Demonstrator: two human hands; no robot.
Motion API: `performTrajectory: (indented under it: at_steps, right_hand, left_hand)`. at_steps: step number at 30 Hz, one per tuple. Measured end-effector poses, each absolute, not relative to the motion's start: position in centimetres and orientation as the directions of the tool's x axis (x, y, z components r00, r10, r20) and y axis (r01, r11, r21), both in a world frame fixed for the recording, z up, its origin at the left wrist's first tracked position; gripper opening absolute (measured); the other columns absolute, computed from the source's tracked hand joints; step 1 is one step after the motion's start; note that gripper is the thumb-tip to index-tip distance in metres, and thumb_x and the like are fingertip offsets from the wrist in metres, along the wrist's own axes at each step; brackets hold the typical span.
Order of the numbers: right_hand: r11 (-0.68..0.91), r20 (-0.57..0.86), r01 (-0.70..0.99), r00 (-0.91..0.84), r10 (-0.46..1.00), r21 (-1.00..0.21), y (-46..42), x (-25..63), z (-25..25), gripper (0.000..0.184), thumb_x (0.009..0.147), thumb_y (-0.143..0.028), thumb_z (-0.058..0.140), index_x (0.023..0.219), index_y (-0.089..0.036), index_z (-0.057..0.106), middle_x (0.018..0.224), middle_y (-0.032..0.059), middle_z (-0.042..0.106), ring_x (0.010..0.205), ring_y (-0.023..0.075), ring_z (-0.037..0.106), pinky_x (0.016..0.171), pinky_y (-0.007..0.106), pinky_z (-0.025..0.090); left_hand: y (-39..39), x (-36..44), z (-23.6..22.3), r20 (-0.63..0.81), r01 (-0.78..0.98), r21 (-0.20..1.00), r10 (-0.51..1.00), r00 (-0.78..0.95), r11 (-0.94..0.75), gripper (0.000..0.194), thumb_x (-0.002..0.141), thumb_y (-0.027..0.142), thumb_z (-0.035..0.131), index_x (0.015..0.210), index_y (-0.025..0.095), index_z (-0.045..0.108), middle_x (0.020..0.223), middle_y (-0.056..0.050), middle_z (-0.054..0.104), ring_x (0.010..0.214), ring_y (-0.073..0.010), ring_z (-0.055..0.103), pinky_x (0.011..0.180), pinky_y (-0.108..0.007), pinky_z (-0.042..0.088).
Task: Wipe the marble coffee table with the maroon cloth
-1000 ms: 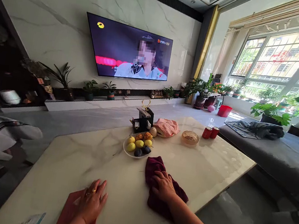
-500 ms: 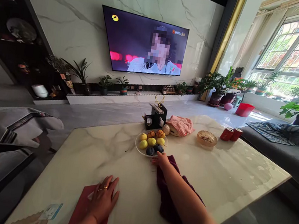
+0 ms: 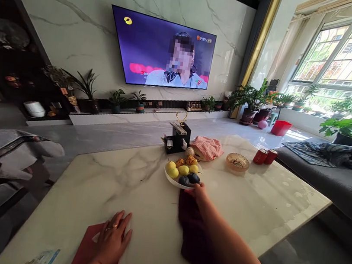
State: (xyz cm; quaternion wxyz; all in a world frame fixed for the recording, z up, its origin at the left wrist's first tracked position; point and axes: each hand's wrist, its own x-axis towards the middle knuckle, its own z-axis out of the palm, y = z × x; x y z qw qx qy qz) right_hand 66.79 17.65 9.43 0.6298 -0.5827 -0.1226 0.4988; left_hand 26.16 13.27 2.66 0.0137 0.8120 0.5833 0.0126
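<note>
A white fruit bowl (image 3: 171, 181) holds yellow-green pears (image 3: 173, 172), speckled orange-brown fruit (image 3: 190, 160) and two dark round fruits (image 3: 193, 178). My right hand (image 3: 198, 190) is closed on its near right rim. Below that hand and forearm lies a dark purple cloth (image 3: 191, 230), partly hidden by the arm; whether the fingers also hold it I cannot tell. My left hand (image 3: 113, 237), a ring on one finger, rests flat with fingers extended over a red booklet or folder (image 3: 83, 245) on the marble-patterned table (image 3: 146, 228).
Behind the bowl stand a black organizer (image 3: 178, 139) and a pink cloth bundle (image 3: 207, 148). Farther right are an amber glass dish (image 3: 237, 162) and two red cans (image 3: 260, 156). A blue-and-white packet (image 3: 45, 258) lies front left. A grey sofa (image 3: 308, 168) borders the right.
My right hand has taken hold of the bowl's rim. The bowl has shifted right, away from its spot in front of the organizer. My left hand stays on the red booklet.
</note>
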Motion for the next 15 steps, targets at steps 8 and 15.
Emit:
performTrajectory:
  at_steps: [8,15]
  right_hand:
    - [-0.072,-0.404,-0.499,0.599,0.692,-0.863,11.8,76.6,11.0,0.038,0.090,-0.025,0.073,0.122,-0.025,0.054,0.087,0.0023,0.069,0.071,0.0219,0.077,0.068,0.038,0.072]
    - [0.055,-0.348,-0.460,0.740,0.576,-0.886,12.0,88.3,15.0,0.037,0.089,-0.023,0.072,0.124,-0.024,0.059,0.101,0.0086,0.074,0.080,0.0199,0.078,0.064,0.034,0.069]
  left_hand:
    - [14.9,25.1,0.4,0.095,0.942,-0.007,0.938,0.335,-0.336,0.066,0.115,0.037,0.031,0.170,0.015,0.061,0.181,-0.022,0.054,0.168,-0.0360,0.054,0.141,-0.058,0.043]
    - [15.4,23.9,0.0,0.193,0.921,0.096,0.915,0.354,-0.376,0.069,0.110,0.044,0.033,0.160,0.017,0.072,0.175,-0.020,0.062,0.159,-0.0360,0.064,0.136,-0.058,0.050]
